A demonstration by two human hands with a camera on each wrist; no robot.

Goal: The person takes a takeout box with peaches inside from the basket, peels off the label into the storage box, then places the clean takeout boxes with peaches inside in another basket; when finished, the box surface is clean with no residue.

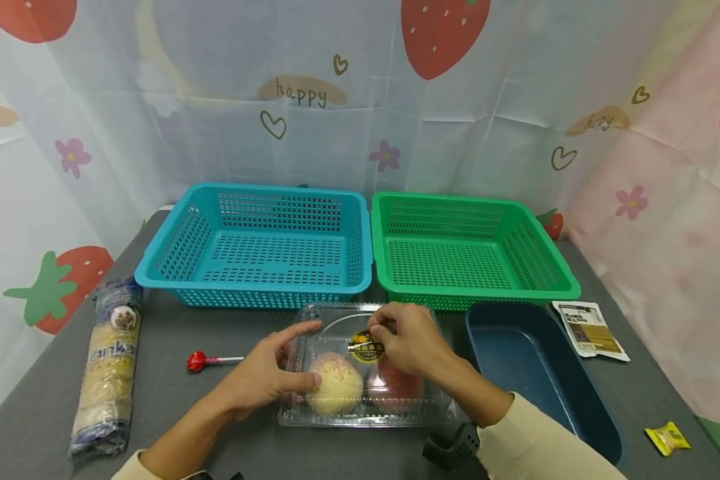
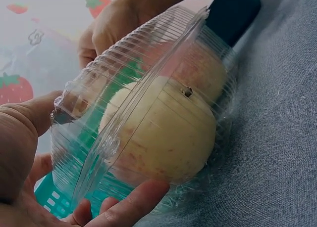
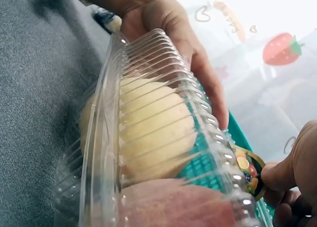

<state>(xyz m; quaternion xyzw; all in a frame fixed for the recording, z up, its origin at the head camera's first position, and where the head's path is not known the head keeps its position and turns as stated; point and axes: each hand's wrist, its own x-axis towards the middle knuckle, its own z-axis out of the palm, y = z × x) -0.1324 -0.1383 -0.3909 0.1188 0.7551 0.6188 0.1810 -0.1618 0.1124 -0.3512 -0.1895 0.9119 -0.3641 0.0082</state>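
Note:
A clear plastic clamshell box (image 1: pixel 330 333) lies on the grey table near me. Inside are a pale yellow fruit (image 1: pixel 336 387) and a red fruit (image 1: pixel 399 390). My left hand (image 1: pixel 276 367) grips the box's left end, thumb on the lid over the yellow fruit and fingers under the edge (image 2: pixel 129 200). My right hand (image 1: pixel 381 333) pinches the round fruit sticker (image 1: pixel 363 347) on the lid. The right wrist view shows the sticker (image 3: pixel 246 170) at my fingertips (image 3: pixel 277 175), with the box (image 3: pixel 148 113) seen side-on.
A blue basket (image 1: pixel 252 247) and a green basket (image 1: pixel 474 253), both empty, stand behind the box. A dark blue tub (image 1: pixel 534 373) sits to its right. A red lollipop (image 1: pixel 198 361) and a noodle packet (image 1: pixel 108 367) lie left; a sachet (image 1: pixel 589 329) and a yellow candy (image 1: pixel 667 438) lie right.

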